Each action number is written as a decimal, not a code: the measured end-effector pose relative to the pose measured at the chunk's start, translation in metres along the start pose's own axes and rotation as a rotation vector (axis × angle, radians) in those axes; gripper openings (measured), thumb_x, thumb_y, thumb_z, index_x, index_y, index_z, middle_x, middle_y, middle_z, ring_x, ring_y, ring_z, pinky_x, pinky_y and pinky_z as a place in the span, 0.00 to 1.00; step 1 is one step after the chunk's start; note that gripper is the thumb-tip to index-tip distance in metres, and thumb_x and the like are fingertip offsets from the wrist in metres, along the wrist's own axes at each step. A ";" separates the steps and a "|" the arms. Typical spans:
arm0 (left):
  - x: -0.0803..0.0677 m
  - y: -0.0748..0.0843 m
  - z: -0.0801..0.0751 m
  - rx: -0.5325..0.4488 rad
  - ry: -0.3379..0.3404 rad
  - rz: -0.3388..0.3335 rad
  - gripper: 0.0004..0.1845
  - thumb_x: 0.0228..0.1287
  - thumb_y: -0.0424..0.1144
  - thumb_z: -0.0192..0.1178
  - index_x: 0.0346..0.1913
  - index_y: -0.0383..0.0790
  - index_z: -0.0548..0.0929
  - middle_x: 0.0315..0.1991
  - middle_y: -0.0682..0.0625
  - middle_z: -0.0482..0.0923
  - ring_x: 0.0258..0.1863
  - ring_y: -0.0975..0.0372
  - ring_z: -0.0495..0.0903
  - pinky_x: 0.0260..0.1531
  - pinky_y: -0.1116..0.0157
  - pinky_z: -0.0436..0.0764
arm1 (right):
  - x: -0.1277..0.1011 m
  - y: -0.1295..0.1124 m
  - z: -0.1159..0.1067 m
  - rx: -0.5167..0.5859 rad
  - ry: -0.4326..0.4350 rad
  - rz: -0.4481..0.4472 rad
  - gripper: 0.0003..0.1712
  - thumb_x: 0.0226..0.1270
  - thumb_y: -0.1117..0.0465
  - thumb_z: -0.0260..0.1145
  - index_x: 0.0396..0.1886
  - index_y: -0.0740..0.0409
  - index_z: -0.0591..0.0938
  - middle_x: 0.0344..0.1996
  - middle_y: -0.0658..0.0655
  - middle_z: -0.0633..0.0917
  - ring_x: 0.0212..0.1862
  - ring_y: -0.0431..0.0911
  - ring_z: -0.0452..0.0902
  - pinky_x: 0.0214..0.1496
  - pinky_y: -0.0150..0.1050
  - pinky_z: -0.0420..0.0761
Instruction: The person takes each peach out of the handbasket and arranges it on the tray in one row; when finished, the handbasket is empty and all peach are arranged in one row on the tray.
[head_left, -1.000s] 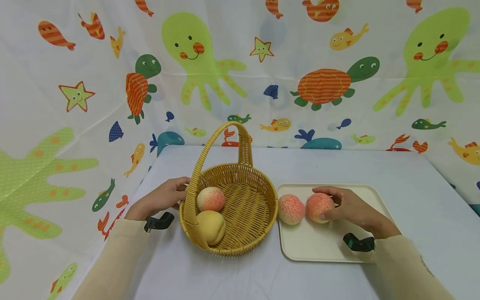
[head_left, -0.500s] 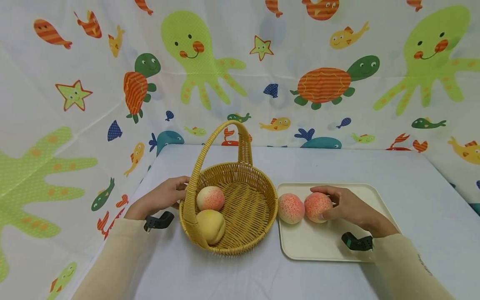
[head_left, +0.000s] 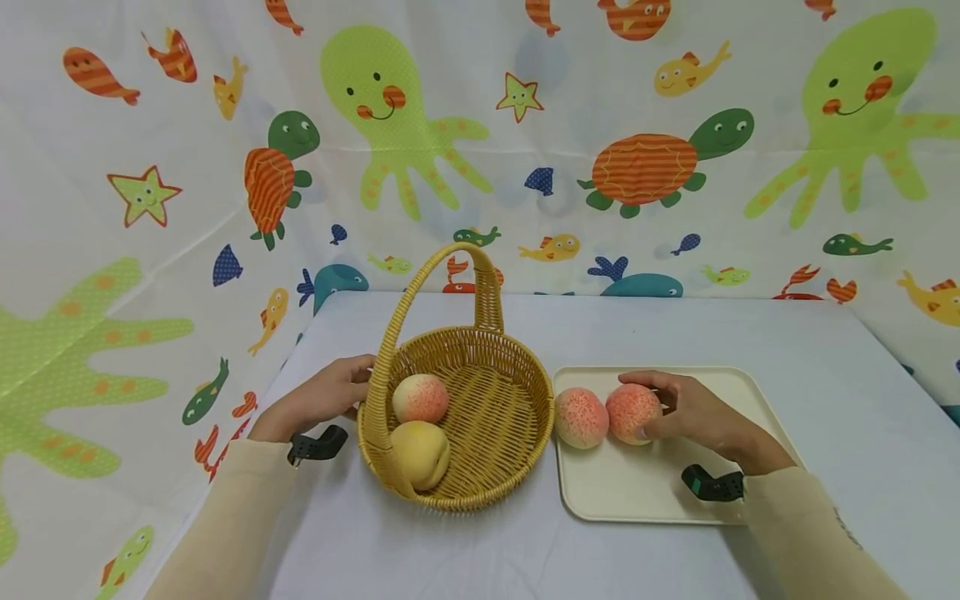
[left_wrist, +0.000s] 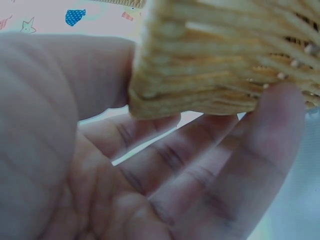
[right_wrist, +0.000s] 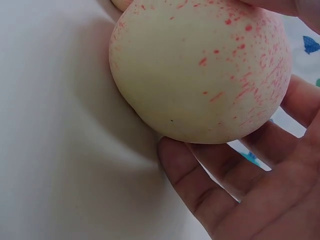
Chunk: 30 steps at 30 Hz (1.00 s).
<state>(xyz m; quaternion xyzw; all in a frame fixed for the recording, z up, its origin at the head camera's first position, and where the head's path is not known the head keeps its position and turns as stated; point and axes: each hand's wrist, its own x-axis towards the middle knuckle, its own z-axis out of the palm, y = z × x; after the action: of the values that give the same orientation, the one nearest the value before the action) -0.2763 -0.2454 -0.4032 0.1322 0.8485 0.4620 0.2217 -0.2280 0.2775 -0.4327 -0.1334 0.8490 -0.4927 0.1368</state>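
Observation:
A woven basket [head_left: 487, 475] with a tall handle stands at mid table and holds two peaches [head_left: 421, 397] [head_left: 420, 452]. My left hand [head_left: 330, 396] rests against its left wall [left_wrist: 210, 75], thumb and straight fingers touching the weave. To the right lies a cream tray [head_left: 652, 492] bearing two red-speckled peaches. My right hand [head_left: 686, 408] curls its fingers round the right peach [head_left: 628, 410] [right_wrist: 200, 70], which sits on the tray. The left peach [head_left: 579, 417] lies free beside it, close to the basket.
A light grey cloth covers the table [head_left: 675, 333]. A sea-creature curtain [head_left: 525, 125] walls the back and both sides. Black wrist straps [head_left: 318, 444] [head_left: 712, 485] show at both cuffs.
My right hand and its peach have shifted slightly left toward the other peach. The left hand stays at the basket.

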 end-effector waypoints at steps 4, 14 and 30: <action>-0.001 -0.002 0.000 0.000 -0.003 0.016 0.24 0.79 0.40 0.57 0.71 0.32 0.72 0.65 0.33 0.78 0.52 0.52 0.85 0.45 0.52 0.88 | 0.001 0.000 0.000 0.023 -0.018 -0.004 0.47 0.53 0.64 0.77 0.75 0.62 0.71 0.64 0.65 0.78 0.52 0.53 0.74 0.50 0.41 0.80; 0.000 -0.001 0.000 0.002 -0.001 0.018 0.24 0.79 0.39 0.57 0.71 0.33 0.72 0.65 0.33 0.78 0.52 0.52 0.85 0.45 0.52 0.88 | 0.001 0.002 -0.001 0.047 -0.023 -0.021 0.48 0.53 0.65 0.76 0.76 0.64 0.70 0.65 0.66 0.77 0.52 0.54 0.75 0.49 0.40 0.80; 0.000 -0.002 -0.001 -0.005 -0.004 0.027 0.24 0.79 0.39 0.56 0.72 0.32 0.71 0.65 0.33 0.78 0.51 0.52 0.85 0.45 0.52 0.88 | 0.000 0.000 0.000 0.039 -0.018 -0.021 0.48 0.56 0.63 0.77 0.77 0.63 0.69 0.69 0.66 0.76 0.60 0.54 0.75 0.57 0.42 0.79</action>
<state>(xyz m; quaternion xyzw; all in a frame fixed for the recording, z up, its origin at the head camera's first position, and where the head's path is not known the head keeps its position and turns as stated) -0.2771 -0.2473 -0.4047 0.1440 0.8449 0.4670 0.2175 -0.2283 0.2781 -0.4329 -0.1439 0.8366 -0.5092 0.1418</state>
